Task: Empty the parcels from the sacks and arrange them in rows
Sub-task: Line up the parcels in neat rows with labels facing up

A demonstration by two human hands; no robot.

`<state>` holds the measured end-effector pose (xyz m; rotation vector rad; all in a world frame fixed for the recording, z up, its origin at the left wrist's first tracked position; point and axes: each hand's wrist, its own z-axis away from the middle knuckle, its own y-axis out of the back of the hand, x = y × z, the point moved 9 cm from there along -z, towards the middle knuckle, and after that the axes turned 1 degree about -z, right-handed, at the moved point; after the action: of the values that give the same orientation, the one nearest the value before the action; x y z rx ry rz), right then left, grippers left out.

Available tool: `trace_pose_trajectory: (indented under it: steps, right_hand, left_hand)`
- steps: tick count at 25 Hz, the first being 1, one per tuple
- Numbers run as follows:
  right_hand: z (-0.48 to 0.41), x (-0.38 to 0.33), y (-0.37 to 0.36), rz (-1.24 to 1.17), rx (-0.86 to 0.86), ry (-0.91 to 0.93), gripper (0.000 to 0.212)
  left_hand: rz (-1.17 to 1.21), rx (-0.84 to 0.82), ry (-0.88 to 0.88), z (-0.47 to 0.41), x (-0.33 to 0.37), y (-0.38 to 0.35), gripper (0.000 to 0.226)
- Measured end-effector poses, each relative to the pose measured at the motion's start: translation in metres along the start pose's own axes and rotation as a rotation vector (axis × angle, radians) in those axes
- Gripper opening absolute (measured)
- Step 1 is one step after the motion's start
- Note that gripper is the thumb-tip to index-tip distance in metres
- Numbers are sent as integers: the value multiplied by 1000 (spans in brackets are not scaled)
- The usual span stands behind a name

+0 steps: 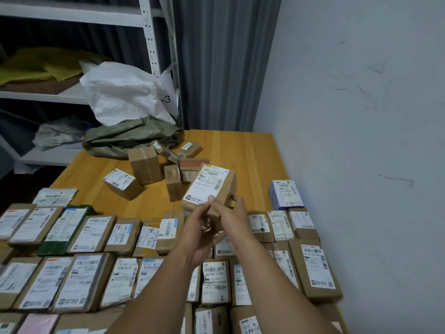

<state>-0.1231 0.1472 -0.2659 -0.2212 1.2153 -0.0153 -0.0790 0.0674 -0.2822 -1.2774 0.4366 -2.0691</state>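
Cardboard parcel (218,189): white shipping label on top, held tilted in the air over the wooden table (243,150), clear of the surface.

Left hand (201,233): palm turned towards the camera, fingers reaching up from below. Its fingertips (212,199) pinch the parcel's near edge at the label corner. Slight blur, so the contact under the box cannot be made out.

Right hand (233,212): fingers curled round the parcel's near right corner, gripping it.

Beyond the parcel:
- loose parcels (144,167) lie unsorted on the table, some tipped on edge, one label-up (121,183).
- green woven sack (130,138) lies slumped flat, further back and to the left.
- white sack (125,92) stands crumpled behind the green one, against the metal shelving (150,39).

Right of the parcel: blue-and-white box (285,194), standing alone near the table edge.

Nearer than the parcel and below it: rows of parcels (96,233) run the width of the table, labels up, side by side and mostly touching. One dark green packet (63,231) sits in the far row, to the left.

Far behind the parcel: grey curtain (224,63). To its right: pale wall (361,116), scuffed. Yellow cloth or bags (41,66) lie on a shelf, up and left.
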Motion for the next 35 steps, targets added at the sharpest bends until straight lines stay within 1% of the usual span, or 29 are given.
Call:
trace_pose_trajectory:
  steps: [2, 5, 6, 8, 10, 13, 15, 18, 21, 23, 25, 29, 32, 35]
  right_hand:
    - [-8, 7, 2, 24, 6, 19, 47]
    - [-17, 19, 9, -13, 15, -32, 40]
    - [-23, 22, 14, -4, 38, -51, 39]
    - [-35, 22, 23, 49, 88, -75, 44]
    - [-50, 17, 31, 114, 123, -87, 49]
    - [-77, 6, 41, 220, 166, -57, 34]
    - [-94, 2, 52, 295, 176, -68, 35]
    - [-126, -2, 81, 373, 167, -76, 28]
    - [-164, -1, 121, 356, 173, -88, 27]
    - [-190, 2, 148, 420, 176, -90, 27]
    - [-216, 10, 177, 521, 193, -94, 25]
    - [-253, 36, 223, 624, 222, -121, 20]
    - [-272, 45, 244, 772, 228, -81, 19]
    - [-281, 49, 255, 899, 239, -33, 12]
  left_hand:
    - [17, -10, 52, -6, -10, 4, 32]
    - [4, 21, 89, -28, -12, 25, 38]
    - [-29, 52, 97, -36, -8, 33, 39]
    - [-164, 108, 107, -53, 0, 46, 40]
    - [-278, 82, 140, -72, 6, 47, 36]
    - [-309, 0, 193, -106, 10, 36, 27]
    - [-287, -47, 195, -127, 7, 20, 21]
    - [-306, -78, 195, -159, -8, -5, 25]
    - [-446, -34, 215, -199, -29, -19, 48]
    - [-527, -12, 210, -227, -40, -29, 53]
    - [-572, 21, 204, -255, -55, -38, 53]
    - [-592, 67, 219, -295, -87, -54, 44]
    - [-644, 92, 234, -318, -108, -61, 43]
    - [-727, 113, 258, -332, -124, -60, 46]
